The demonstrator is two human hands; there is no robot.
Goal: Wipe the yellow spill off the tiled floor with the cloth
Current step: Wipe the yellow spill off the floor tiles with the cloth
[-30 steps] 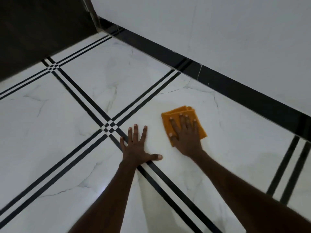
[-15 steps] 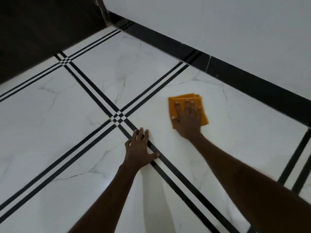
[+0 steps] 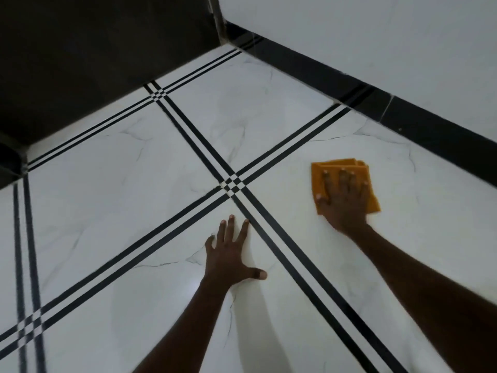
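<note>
A folded orange cloth [image 3: 317, 179] lies flat on the white marble-look tiled floor [image 3: 134, 184], right of where the black double stripes cross. My right hand [image 3: 343, 200] presses down on it with straight, spread fingers and covers most of it. My left hand [image 3: 228, 254] rests flat on the floor with fingers spread, just left of the diagonal stripes and nearer to me. No yellow spill shows on the tiles around the cloth; anything under the cloth is hidden.
A white wall with a black skirting board [image 3: 403, 114] runs along the far right, close behind the cloth. A dark surface [image 3: 94, 49] fills the upper left, meeting the wall at a corner. Black stripe crossings [image 3: 232, 184] mark the tile joints.
My right hand has slid the cloth to the right and away from the stripe crossing. My left hand stays planted on the floor. The camera view has shifted.
</note>
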